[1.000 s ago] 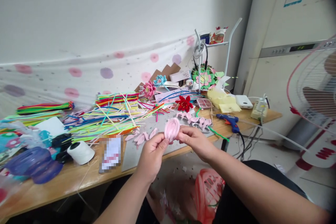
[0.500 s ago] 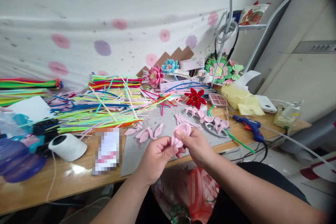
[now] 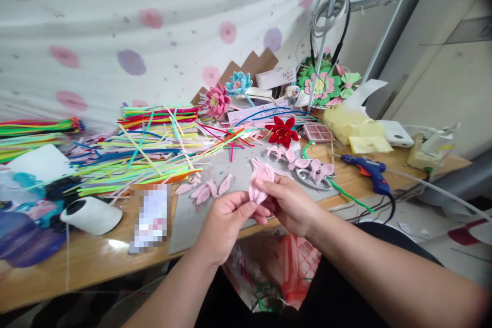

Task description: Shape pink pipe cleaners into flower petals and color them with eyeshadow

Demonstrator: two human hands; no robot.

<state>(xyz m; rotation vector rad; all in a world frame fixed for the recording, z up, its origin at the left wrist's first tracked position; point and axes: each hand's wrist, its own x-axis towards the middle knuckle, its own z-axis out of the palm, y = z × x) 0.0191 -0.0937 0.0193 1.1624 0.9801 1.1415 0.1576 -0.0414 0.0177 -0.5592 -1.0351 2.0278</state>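
Observation:
Between my two hands is a pale pink petal (image 3: 260, 184) of coiled pipe cleaner, held upright over the front of the grey mat (image 3: 184, 233). My left hand (image 3: 228, 223) pinches its lower end with thumb and fingers. My right hand (image 3: 286, 197) grips its right side, thumb on its face. Just behind it lie loose pale pink pipe cleaners (image 3: 282, 173). Finished pink petals (image 3: 205, 192) rest on the mat to the left. More pink petals (image 3: 317, 169) lie at the right, near silver scissors (image 3: 307, 178). A red pipe-cleaner flower (image 3: 283, 131) sits behind them.
Piles of coloured pipe cleaners (image 3: 154, 156) cover the table's left half. A white thread cone (image 3: 92, 215) lies at front left. A blue glue gun (image 3: 367, 171) with its cable rests at right, beside a green stem (image 3: 351, 197). A red basket (image 3: 295, 269) stands below the table edge.
The petal has turned in my fingers, from an open tilted loop to a narrower upright shape. Both hands keep hold of it. The camera view has shifted slightly.

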